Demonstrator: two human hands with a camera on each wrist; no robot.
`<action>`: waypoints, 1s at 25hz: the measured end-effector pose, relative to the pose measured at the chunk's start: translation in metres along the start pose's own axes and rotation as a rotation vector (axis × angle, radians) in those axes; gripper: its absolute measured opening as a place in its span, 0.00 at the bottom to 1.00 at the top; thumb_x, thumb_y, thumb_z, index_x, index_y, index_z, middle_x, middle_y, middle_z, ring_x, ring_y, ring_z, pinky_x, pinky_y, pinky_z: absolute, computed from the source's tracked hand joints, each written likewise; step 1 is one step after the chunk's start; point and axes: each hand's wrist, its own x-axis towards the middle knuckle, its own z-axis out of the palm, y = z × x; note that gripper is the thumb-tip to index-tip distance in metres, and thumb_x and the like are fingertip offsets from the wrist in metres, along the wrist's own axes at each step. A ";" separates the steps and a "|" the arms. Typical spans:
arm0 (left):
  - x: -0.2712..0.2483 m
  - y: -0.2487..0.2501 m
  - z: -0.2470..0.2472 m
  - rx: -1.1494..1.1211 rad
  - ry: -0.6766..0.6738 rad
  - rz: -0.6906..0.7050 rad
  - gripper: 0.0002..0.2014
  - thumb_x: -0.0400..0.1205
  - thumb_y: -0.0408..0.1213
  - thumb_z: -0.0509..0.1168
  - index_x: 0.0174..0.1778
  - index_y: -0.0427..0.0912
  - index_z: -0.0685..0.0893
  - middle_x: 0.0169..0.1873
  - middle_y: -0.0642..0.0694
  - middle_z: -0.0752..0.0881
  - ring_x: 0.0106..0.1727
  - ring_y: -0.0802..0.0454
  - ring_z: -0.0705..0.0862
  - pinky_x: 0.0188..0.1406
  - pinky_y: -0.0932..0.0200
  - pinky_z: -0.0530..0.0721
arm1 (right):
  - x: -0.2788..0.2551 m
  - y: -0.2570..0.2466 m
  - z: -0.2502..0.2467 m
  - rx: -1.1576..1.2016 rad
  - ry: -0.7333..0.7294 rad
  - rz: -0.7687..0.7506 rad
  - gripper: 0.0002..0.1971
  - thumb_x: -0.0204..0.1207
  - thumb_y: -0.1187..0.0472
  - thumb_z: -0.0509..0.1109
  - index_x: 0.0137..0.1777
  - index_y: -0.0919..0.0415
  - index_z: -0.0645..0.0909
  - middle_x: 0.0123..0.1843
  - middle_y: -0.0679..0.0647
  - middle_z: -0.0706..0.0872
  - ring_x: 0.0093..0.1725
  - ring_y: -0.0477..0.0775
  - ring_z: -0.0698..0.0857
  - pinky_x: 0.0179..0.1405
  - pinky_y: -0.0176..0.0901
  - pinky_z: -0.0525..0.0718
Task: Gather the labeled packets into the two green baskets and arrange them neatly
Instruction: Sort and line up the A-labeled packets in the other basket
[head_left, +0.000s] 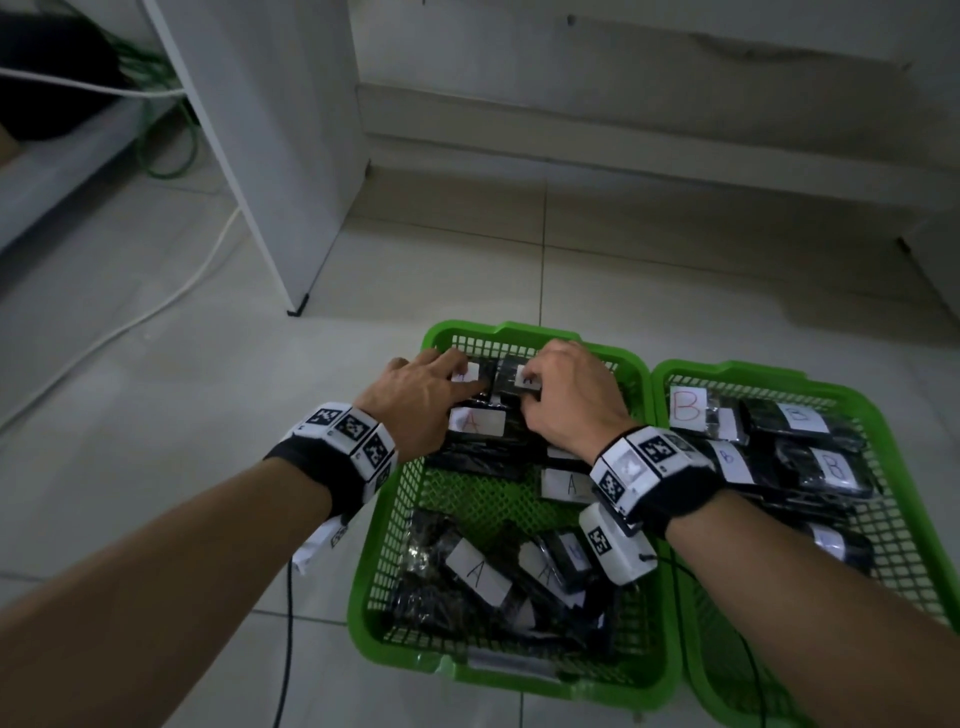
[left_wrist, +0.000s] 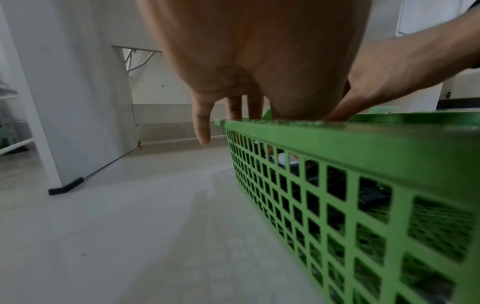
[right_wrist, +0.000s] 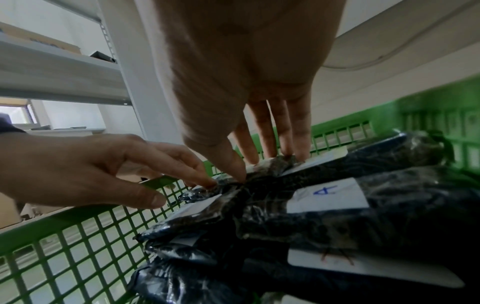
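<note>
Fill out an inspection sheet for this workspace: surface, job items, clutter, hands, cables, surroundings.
Surface: pale tiled floor; both baskets stand on it, side by side.
Job's things: left green basket holds black packets labeled A; far ones lined up, near ones jumbled. Right green basket holds packets labeled B.
Clutter: nothing seen loose on the floor.
Grippers: left hand rests fingertips on a far packet; right hand touches the neighbouring packet, grip unclear.
Cables: white cable across the floor; green cable at left; thin black leads from the wristbands.
Surroundings: white shelf upright, wall with baseboard.
</note>
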 end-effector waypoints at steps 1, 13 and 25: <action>0.000 0.001 0.000 0.015 0.005 0.001 0.32 0.80 0.40 0.63 0.82 0.60 0.66 0.76 0.48 0.67 0.75 0.45 0.69 0.68 0.43 0.76 | 0.000 0.000 0.000 0.000 0.000 -0.011 0.07 0.73 0.60 0.77 0.51 0.56 0.92 0.48 0.49 0.85 0.54 0.52 0.80 0.55 0.40 0.81; -0.029 0.032 -0.027 -0.200 0.076 0.098 0.15 0.74 0.34 0.66 0.55 0.48 0.88 0.53 0.51 0.87 0.56 0.50 0.85 0.60 0.53 0.82 | -0.066 -0.029 -0.035 0.236 -0.263 0.064 0.06 0.72 0.62 0.80 0.48 0.56 0.91 0.44 0.48 0.90 0.45 0.50 0.88 0.39 0.37 0.82; -0.055 0.055 0.010 -0.164 -0.378 0.126 0.20 0.69 0.47 0.80 0.55 0.48 0.87 0.54 0.50 0.85 0.56 0.48 0.85 0.56 0.50 0.85 | -0.114 -0.032 -0.028 0.022 -0.686 0.069 0.25 0.58 0.42 0.87 0.44 0.57 0.82 0.43 0.52 0.84 0.42 0.55 0.85 0.30 0.45 0.79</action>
